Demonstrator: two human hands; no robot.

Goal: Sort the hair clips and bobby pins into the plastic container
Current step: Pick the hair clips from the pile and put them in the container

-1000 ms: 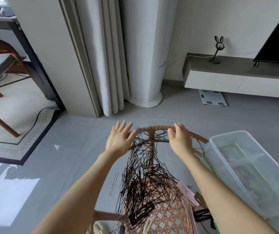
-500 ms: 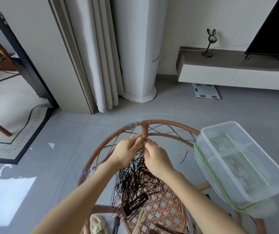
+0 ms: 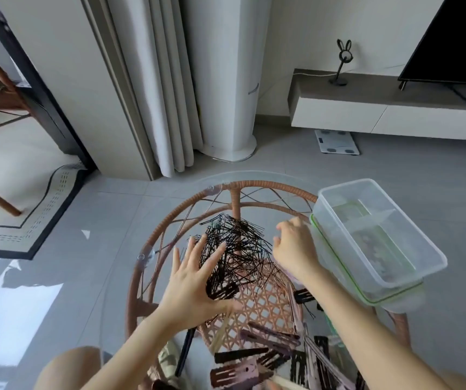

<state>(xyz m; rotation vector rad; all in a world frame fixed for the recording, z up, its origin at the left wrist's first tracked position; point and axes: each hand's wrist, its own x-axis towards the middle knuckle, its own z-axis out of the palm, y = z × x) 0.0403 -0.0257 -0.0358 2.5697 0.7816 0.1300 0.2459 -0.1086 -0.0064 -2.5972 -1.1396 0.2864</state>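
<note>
A heap of black bobby pins lies on the round glass top of a rattan table. My left hand rests flat on the heap's left side with fingers spread. My right hand hovers at the heap's right edge, fingers loosely curled, and I cannot see anything in it. A clear plastic container with an inner divider sits on a green-rimmed lid at the table's right. Pink and black hair clips lie at the near edge.
Grey tiled floor surrounds the table. A curtain and white column stand behind, a low TV bench at the back right, a scale on the floor, a rug and chair at left.
My hands were pinched together at the heap's far end; now they have drawn apart, the left flat on the pins and the right beside the container. The pins are bunched closer.
</note>
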